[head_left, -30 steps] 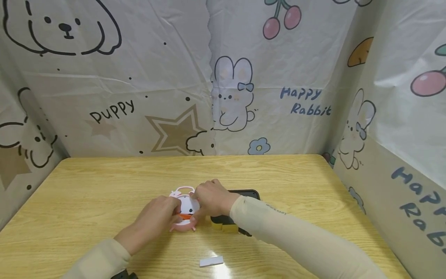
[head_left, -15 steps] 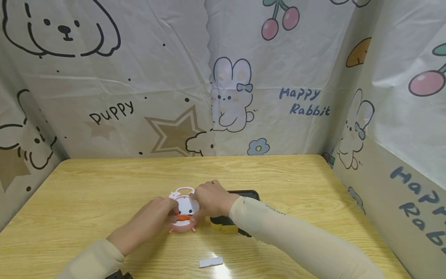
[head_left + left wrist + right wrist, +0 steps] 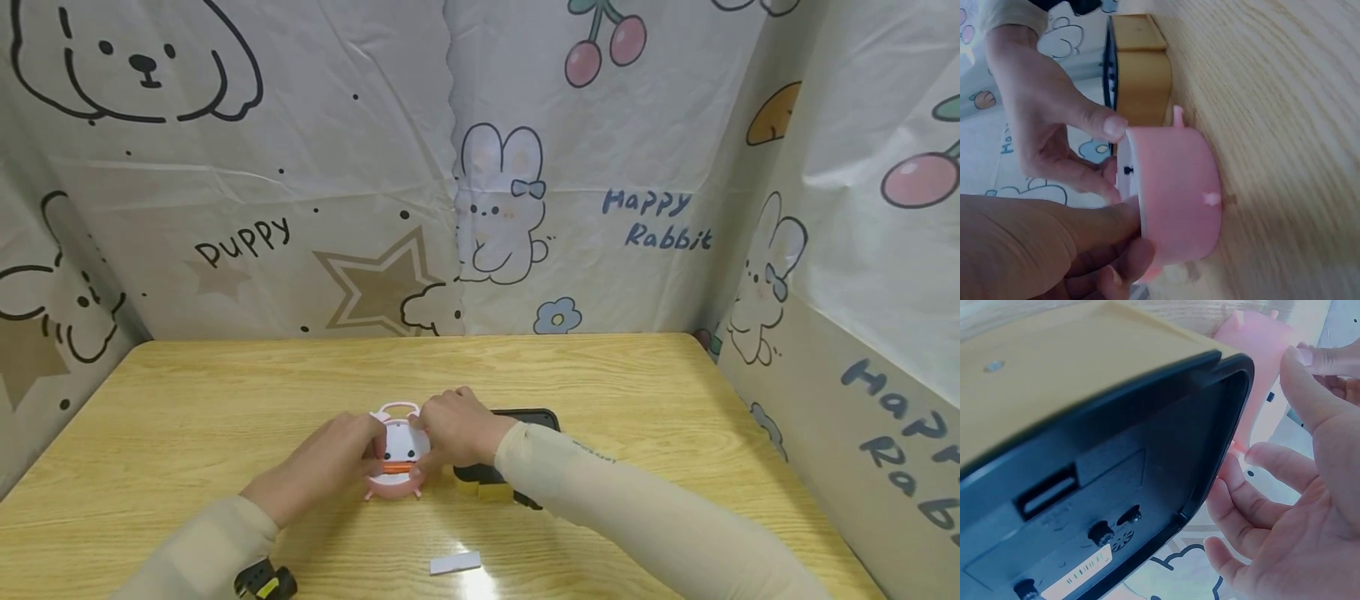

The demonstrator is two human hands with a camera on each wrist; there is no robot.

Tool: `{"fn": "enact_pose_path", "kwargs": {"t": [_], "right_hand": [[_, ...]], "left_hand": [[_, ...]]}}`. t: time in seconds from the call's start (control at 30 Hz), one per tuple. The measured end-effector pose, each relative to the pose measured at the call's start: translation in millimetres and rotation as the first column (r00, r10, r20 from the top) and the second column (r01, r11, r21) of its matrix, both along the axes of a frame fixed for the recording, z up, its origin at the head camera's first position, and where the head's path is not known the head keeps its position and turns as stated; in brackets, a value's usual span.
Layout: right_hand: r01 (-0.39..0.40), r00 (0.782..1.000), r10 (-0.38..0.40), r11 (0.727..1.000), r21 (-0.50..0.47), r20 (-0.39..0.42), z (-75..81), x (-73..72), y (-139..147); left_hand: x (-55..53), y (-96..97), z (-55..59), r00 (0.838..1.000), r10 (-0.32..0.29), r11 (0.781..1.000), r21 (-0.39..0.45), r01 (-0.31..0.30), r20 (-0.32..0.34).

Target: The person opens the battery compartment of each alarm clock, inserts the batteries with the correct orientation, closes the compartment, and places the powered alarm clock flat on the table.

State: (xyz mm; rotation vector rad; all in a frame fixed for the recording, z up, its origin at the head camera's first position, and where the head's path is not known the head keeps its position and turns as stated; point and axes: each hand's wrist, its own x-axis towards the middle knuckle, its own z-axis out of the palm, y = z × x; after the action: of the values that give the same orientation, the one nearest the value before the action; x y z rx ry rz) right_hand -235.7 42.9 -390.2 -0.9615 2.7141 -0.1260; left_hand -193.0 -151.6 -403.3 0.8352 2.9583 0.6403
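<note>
A pink alarm clock [image 3: 393, 489] with a loop handle lies on the wooden table, its white back facing up. An orange battery [image 3: 397, 467] is set crosswise in the back. My left hand [image 3: 322, 458] grips the clock's left edge, its fingertips near the battery's left end; in the left wrist view they reach over the rim of the pink casing [image 3: 1175, 194]. At the opposite edge my right hand [image 3: 453, 429] holds the clock between thumb and fingers. In the right wrist view the clock [image 3: 1257, 356] is partly hidden behind the right hand and a larger clock.
A yellow clock with a black back [image 3: 528, 417] lies right of the pink one, partly under my right forearm; its knobs show in the right wrist view. A small white strip [image 3: 454, 563] lies near the front. A printed cloth [image 3: 637, 275] hangs behind the table [image 3: 210, 400].
My left hand has shifted slightly up along the clock's edge, uncovering more of the orange battery and covering the clock's upper left ear. My right hand stays in place.
</note>
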Motion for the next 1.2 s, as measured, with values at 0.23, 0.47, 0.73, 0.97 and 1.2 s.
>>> {"fn": "enact_pose_path", "kwargs": {"t": [0.23,0.47,0.73,0.97,1.2], "right_hand": [[-0.001,1.0,0.001,1.0,-0.006,0.0,-0.5,0.4,-0.1],[0.0,1.0,0.0,1.0,-0.007,-0.001,0.4,0.8,-0.3],[0.007,1.0,-0.007,1.0,-0.004,0.001,0.9,0.5,0.6],[-0.001,1.0,0.001,1.0,0.009,0.007,0.8,-0.8,0.8],[-0.005,1.0,0.005,1.0,0.015,-0.007,0.0,-1.1,0.3]], "left_hand": [[-4.9,0.8,3.0,0.994,0.057,0.997,-0.058,-0.052,0.098],[-10.3,-1.6,3.7,0.985,0.022,1.0,-0.021,-0.019,0.172],[-19.1,-6.4,4.7,0.974,-0.073,0.997,0.032,0.068,0.215],[-25.7,-7.6,9.0,0.964,-0.136,0.991,0.03,0.132,0.228],[-30.0,-8.4,13.4,0.944,-0.166,0.986,0.024,0.166,0.286]]}}
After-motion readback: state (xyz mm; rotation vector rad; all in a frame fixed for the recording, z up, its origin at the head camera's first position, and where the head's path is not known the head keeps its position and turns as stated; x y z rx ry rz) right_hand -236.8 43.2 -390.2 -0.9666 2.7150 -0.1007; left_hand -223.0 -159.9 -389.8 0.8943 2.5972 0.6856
